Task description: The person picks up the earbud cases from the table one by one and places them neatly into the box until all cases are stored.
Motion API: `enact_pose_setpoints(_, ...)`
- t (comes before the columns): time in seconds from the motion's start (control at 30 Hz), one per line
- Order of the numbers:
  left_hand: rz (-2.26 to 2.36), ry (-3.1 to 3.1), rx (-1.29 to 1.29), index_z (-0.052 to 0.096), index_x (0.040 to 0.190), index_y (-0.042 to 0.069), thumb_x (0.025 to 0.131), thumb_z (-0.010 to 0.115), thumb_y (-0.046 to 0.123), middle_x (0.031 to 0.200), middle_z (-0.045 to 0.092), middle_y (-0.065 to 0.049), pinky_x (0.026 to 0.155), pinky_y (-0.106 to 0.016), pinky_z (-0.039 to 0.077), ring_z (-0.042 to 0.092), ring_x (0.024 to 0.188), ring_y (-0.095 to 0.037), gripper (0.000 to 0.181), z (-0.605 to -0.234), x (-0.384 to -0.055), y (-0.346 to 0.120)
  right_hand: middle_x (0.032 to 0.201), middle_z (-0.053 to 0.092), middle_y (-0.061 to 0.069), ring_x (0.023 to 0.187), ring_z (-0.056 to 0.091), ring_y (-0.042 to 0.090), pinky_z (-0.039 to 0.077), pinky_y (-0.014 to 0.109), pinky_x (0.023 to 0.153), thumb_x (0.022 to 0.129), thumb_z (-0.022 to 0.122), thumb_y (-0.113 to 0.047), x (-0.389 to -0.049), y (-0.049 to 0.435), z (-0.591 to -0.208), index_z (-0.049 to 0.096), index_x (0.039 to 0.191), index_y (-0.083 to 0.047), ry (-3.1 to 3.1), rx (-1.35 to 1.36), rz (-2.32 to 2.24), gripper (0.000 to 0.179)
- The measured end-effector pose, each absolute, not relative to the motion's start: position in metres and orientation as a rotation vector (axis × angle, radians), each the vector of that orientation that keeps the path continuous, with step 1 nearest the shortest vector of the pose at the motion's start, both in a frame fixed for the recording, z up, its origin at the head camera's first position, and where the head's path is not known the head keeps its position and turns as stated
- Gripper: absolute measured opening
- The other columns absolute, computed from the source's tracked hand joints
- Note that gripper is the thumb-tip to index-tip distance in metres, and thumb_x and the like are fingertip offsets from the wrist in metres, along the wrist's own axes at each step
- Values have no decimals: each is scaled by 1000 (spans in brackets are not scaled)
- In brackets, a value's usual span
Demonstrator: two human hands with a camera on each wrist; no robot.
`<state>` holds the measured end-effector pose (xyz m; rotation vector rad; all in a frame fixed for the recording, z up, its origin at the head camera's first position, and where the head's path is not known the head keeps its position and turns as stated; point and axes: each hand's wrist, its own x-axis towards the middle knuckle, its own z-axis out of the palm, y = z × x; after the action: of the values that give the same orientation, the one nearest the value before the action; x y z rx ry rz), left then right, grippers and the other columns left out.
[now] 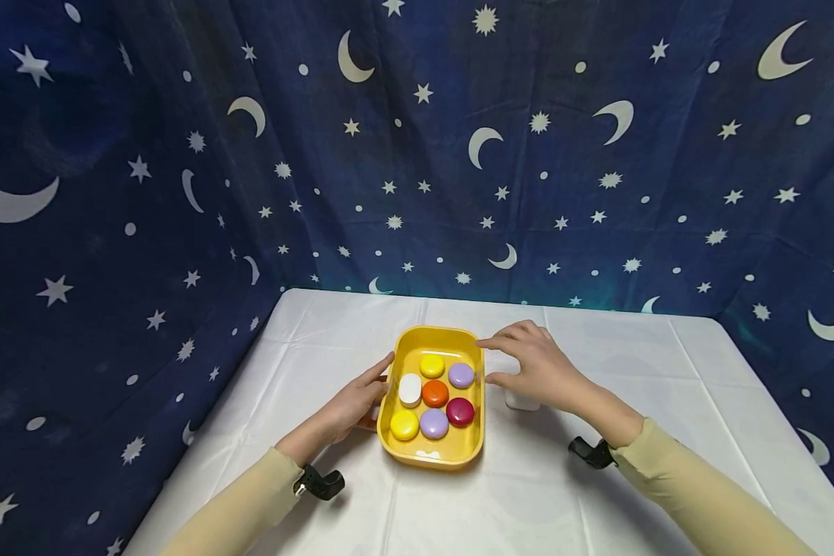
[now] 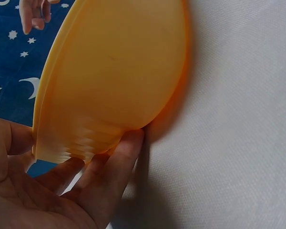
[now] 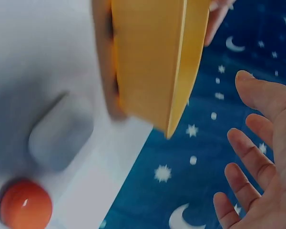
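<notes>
My left hand holds the left side of a yellow tray. In the left wrist view its fingertips press the outer wall near the base, with the thumb by the rim. Inside the tray lie glossy round pieces: two yellow, two lavender, one orange and one dark red, plus a white oblong piece. My right hand hovers beside the tray's right rim, fingers spread and holding nothing; the right wrist view shows it apart from the tray.
A white rounded piece and an orange round piece lie on the white-covered table, right of the tray. My right hand covers most of that spot from above. A dark blue star-and-moon curtain encloses the back and sides.
</notes>
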<state>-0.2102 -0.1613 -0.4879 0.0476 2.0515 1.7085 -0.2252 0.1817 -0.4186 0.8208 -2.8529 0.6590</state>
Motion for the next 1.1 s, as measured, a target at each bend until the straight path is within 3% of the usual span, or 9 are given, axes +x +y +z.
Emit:
enact_pose_setpoints(0.47, 1714, 2058, 45, 25, 163, 37, 106, 45, 25, 156, 40, -20, 73, -43, 61, 65, 113, -29, 62, -486, -209, -161, 134, 62, 10, 130, 41, 36, 28, 64, 107, 85, 84, -37, -232, 241, -429, 66, 139, -21, -2881, 665, 740, 59)
enact_pose_setpoints(1.1, 1711, 2063, 27, 26, 163, 36, 105, 47, 25, 158, 39, -21, 73, -44, 61, 65, 113, -29, 63, -489, -210, -160, 122, 67, 8, 125, 44, 39, 31, 64, 100, 86, 82, -34, -222, 286, -460, 65, 140, -16, -2969, 584, 682, 59)
